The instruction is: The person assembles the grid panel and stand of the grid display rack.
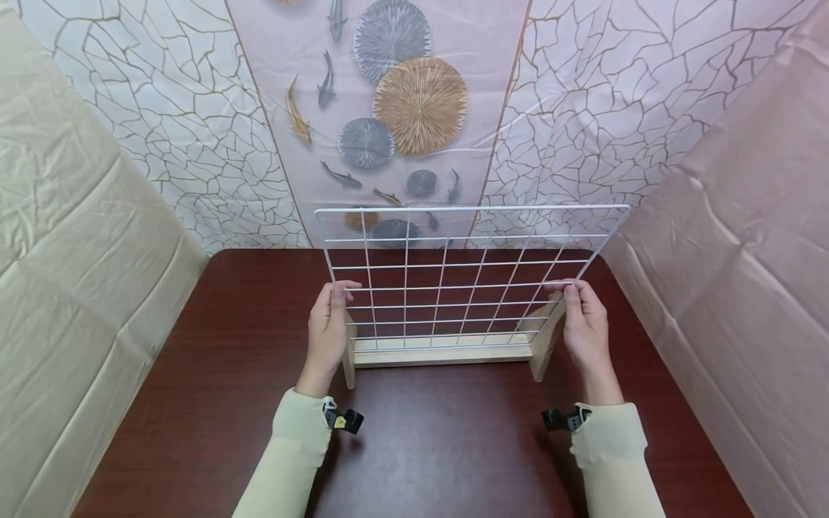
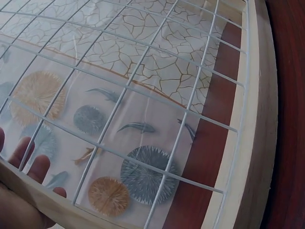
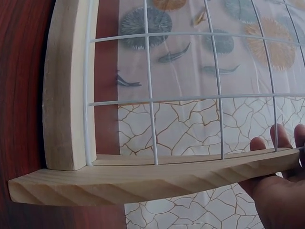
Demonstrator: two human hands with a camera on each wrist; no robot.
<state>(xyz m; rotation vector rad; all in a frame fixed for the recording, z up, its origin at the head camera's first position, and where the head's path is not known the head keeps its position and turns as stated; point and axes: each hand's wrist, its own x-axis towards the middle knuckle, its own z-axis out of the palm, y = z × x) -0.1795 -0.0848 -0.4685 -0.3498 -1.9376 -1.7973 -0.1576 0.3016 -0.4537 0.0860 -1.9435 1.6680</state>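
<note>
A white wire grid (image 1: 473, 208) leans back in a pale wooden stand, its lower edge along the wooden base bar (image 1: 447, 356). On the left, my left hand (image 1: 327, 327) grips the grid's side at the top of the left wooden side piece (image 1: 350, 363), thumb in front and fingers behind. My right hand (image 1: 586, 327) holds the opposite edge the same way, by the right side piece (image 1: 546, 345). Both wrist views show fingertips behind the wires and a palm against the outer wood. In the right wrist view, the side board (image 3: 109, 186) meets the base bar at a corner.
The stand rests on a dark red-brown table (image 1: 447, 446). Behind it hangs a patterned backdrop (image 1: 311, 43) with fish and round leaf shapes. Beige cloth walls (image 1: 78, 237) flank the table on both sides.
</note>
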